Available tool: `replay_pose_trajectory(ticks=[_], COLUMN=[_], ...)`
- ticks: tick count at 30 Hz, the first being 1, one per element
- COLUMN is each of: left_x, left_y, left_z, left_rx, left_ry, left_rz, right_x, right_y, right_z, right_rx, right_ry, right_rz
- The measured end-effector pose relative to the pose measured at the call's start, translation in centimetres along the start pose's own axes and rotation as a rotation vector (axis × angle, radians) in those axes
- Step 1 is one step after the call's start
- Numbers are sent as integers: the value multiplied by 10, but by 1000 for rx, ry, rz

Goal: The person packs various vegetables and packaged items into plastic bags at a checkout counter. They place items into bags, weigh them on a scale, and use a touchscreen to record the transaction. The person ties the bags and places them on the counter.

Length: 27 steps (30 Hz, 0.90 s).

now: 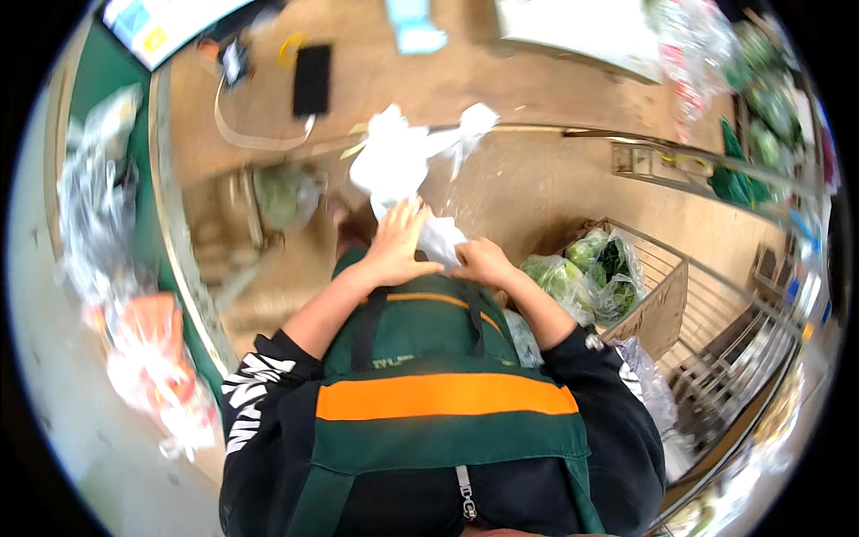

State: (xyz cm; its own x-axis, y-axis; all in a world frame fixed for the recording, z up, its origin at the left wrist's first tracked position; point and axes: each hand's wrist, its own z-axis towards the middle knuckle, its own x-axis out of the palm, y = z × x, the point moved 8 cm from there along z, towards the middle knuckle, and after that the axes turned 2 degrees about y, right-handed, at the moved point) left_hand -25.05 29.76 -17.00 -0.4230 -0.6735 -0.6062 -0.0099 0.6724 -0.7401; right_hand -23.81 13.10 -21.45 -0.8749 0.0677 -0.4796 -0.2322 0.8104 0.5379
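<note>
A thin white plastic bag [394, 166] hangs crumpled in front of my apron, its upper part reaching the edge of the wooden table. My left hand [396, 243] grips the lower part of the bag, with the thumb pointing toward my right hand. Beside it, my right hand [484, 263] pinches the bag's near edge between thumb and fingers. Whether anything is inside the bag I cannot tell. Just below both hands lies my dark green apron [420, 331] with orange bands.
On the wooden table [447, 98] lie a black phone [311, 80] with a white cable and a light blue packet [416, 27]. Bagged green vegetables [586, 268] sit by a wire cart [707, 304] at right. Clear plastic bags [98, 197] hang at left. A screen [170, 22] stands far left.
</note>
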Motion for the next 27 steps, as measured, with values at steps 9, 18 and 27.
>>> replay_pose_trajectory(ticks=[9,18,27], left_x=[24,46,-119], left_y=[-169,-261,-409], left_z=[153,192,304], left_rx=[36,165,634], left_ry=[381,982,347], left_rz=[-551,-708,-802], right_x=[-183,-211,-415], right_y=[-41,-118,-64], right_z=[-241,-301,-342], right_rx=[267,527,-72], right_ry=[-784,-1062,-1382], right_rz=[-216,-41,223])
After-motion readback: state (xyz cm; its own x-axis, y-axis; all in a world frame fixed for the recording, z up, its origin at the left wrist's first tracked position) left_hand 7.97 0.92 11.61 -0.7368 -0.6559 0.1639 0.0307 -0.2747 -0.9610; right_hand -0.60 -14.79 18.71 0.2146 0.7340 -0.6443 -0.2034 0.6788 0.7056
